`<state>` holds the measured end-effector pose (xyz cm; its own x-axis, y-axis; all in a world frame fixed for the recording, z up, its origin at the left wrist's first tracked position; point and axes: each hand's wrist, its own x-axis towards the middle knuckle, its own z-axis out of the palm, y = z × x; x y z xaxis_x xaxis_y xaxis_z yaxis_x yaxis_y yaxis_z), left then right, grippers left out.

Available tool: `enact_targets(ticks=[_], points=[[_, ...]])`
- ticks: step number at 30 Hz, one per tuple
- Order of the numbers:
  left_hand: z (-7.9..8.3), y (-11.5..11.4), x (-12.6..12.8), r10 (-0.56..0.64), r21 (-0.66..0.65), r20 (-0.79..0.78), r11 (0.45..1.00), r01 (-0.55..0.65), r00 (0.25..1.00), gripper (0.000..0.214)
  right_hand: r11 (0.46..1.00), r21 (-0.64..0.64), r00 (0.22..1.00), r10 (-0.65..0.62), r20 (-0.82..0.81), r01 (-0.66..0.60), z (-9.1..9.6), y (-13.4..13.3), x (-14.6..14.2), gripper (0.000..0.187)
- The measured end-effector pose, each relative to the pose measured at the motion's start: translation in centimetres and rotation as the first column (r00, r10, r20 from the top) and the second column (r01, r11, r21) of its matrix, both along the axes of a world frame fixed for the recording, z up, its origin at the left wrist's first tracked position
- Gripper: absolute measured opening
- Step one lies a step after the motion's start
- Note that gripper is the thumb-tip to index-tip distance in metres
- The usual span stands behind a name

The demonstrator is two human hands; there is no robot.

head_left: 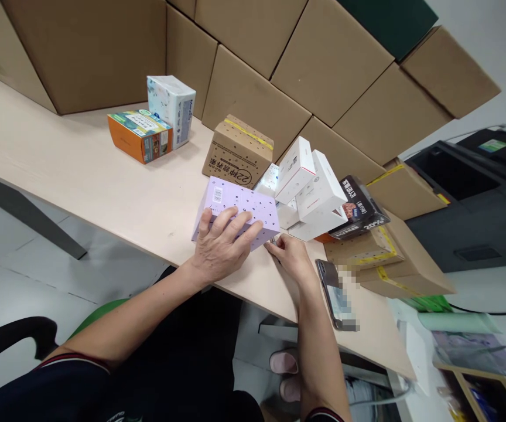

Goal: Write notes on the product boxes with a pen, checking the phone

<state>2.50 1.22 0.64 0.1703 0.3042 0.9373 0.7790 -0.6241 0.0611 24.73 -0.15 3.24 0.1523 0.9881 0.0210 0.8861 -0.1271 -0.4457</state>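
Observation:
A lilac box (239, 205) with small dark dots lies on the pale wooden table (81, 170) near its front edge. My left hand (222, 246) rests on the box's near side, fingers spread over its top and front. My right hand (290, 255) sits just right of the box at its lower right corner, fingers curled together in a pinch on something small I cannot make out. Right behind the box lie several white boxes (312, 187) in a loose pile.
A brown printed carton (238, 152) stands behind the lilac box. An orange box (141, 135) and a tissue pack (171, 105) sit further left. A phone (336, 293), flat cartons (389, 264) and a dark snack box (361, 208) lie right. Large cartons (323, 64) wall the back.

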Motion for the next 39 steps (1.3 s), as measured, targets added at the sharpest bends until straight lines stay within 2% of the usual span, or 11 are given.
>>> enact_targets(ticks=[7,11,13,15,17,20,25,31,35,37,39], points=[[-0.2,0.0,0.0,-0.017,-0.009,0.004,1.0,0.017,1.0,0.037,0.984,0.101,0.989,-0.148,0.018,0.146,0.5,-3.0,-0.4,0.042],[-0.5,0.0,-0.1,-0.037,-0.038,0.013,0.999,0.037,0.999,0.04,0.924,0.199,0.891,-0.371,0.263,0.326,1.2,-7.4,2.0,0.061],[-0.5,0.0,-0.1,-0.035,-0.035,0.015,0.999,0.036,0.999,0.041,0.88,0.13,0.793,-0.469,0.388,0.457,1.3,-9.6,4.0,0.075],[-0.4,0.0,-0.1,-0.025,-0.024,0.015,0.999,0.025,1.0,0.039,0.798,-0.004,0.721,-0.543,0.43,0.603,1.3,-11.5,6.3,0.093],[-0.3,0.0,0.0,-0.012,-0.008,0.01,1.0,0.013,1.0,0.038,0.748,-0.147,0.731,-0.553,0.399,0.647,1.0,-12.8,8.3,0.102],[-0.3,0.0,0.0,-0.004,0.008,0.004,1.0,0.004,1.0,0.037,0.78,-0.246,0.81,-0.503,0.302,0.576,0.1,-13.6,10.5,0.096],[-0.5,0.1,0.0,-0.027,-0.002,0.025,1.0,0.027,0.999,0.04,0.834,-0.141,0.83,-0.484,0.276,0.533,-1.0,-13.3,11.6,0.085],[-0.6,0.1,0.0,-0.049,-0.031,0.03,0.998,0.05,0.998,0.043,0.804,-0.035,0.78,-0.563,0.274,0.593,-0.8,-12.9,10.4,0.101],[-0.5,0.1,0.1,-0.018,-0.018,0.02,1.0,0.019,1.0,0.041,0.819,0.032,0.818,-0.574,0.048,0.573,-0.4,-13.0,8.7,0.096],[-0.3,0.0,0.1,0.006,0.001,0.007,1.0,-0.006,1.0,0.038,0.842,0.062,0.831,-0.513,-0.214,0.536,0.0,-13.0,7.6,0.088],[-0.2,0.0,0.1,0.022,0.021,0.0,1.0,-0.022,1.0,0.036,0.875,0.106,0.777,-0.355,-0.52,0.472,0.4,-12.8,6.0,0.08]])
